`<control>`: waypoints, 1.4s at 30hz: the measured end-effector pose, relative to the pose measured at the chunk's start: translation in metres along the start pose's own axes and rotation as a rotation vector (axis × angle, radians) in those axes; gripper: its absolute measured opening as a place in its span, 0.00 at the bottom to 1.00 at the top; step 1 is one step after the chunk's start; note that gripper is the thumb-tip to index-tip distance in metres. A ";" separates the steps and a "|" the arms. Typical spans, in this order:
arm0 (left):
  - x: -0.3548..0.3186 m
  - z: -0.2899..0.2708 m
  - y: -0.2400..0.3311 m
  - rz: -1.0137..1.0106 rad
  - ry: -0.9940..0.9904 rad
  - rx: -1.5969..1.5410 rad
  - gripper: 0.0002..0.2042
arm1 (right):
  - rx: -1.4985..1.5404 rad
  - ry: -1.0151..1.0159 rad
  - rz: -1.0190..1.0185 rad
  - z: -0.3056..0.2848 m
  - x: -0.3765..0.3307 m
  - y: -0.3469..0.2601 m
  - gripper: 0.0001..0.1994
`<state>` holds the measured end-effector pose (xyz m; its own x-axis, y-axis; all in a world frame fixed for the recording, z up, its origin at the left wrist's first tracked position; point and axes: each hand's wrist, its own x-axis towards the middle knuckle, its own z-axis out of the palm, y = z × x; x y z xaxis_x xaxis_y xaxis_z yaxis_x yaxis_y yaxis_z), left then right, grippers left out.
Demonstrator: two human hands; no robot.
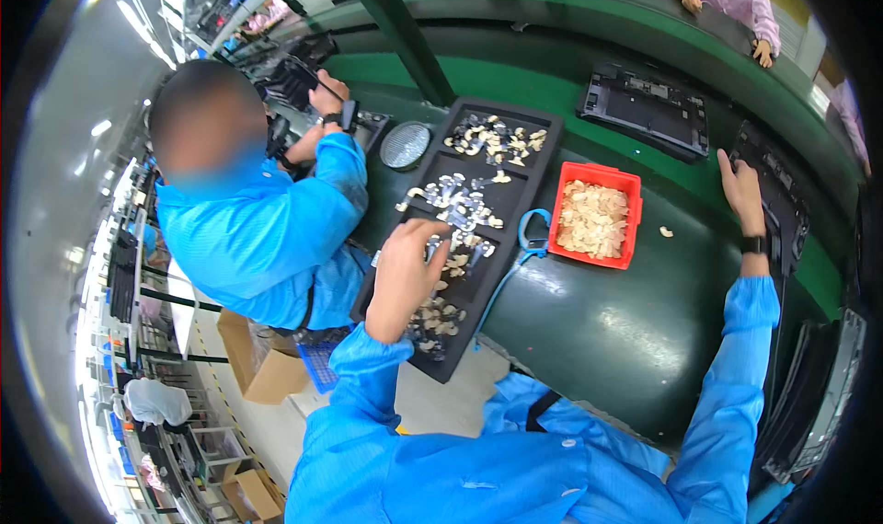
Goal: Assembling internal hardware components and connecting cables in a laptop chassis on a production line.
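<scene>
My left hand (405, 271) is over the long black compartment tray (520, 174), its thumb and index finger curled close together among small cream-and-silver pieces (460, 202). Whatever lies between those fingertips is too small or hidden to name. Far to the right, my right hand (741, 193) rests at the edge of a dark, flat electronics housing (774, 188). Its fingers are stretched out, and I see nothing held in them. Between my hands stands a red bin (633, 220) filled with pale, flake-like scraps (593, 218).
One loose pale piece (666, 232) lies right of the bin. A blue strap (533, 230) loops beside the tray. Another dark housing (644, 110) sits on the green line behind. At left, a co-worker in blue (267, 220) works close by, near a round metallic dish (405, 145).
</scene>
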<state>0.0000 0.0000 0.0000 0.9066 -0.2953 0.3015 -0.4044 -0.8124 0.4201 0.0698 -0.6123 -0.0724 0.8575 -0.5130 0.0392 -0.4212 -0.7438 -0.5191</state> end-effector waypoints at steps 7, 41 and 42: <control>0.029 0.004 -0.107 -0.038 0.208 0.177 0.14 | -0.051 0.423 0.015 0.053 -0.029 -0.035 0.35; 0.248 0.115 0.081 0.067 -0.230 0.024 0.54 | 0.976 -0.150 -0.063 -0.006 -0.330 -0.083 0.15; 0.272 0.139 0.069 -0.058 -0.268 -0.041 0.62 | 0.974 -0.136 0.001 -0.005 -0.343 -0.070 0.15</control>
<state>0.2358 -0.2061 -0.0082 0.9258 -0.3759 0.0410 -0.3505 -0.8126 0.4657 -0.1965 -0.3860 -0.0453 0.9100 -0.4137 -0.0284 -0.0465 -0.0339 -0.9983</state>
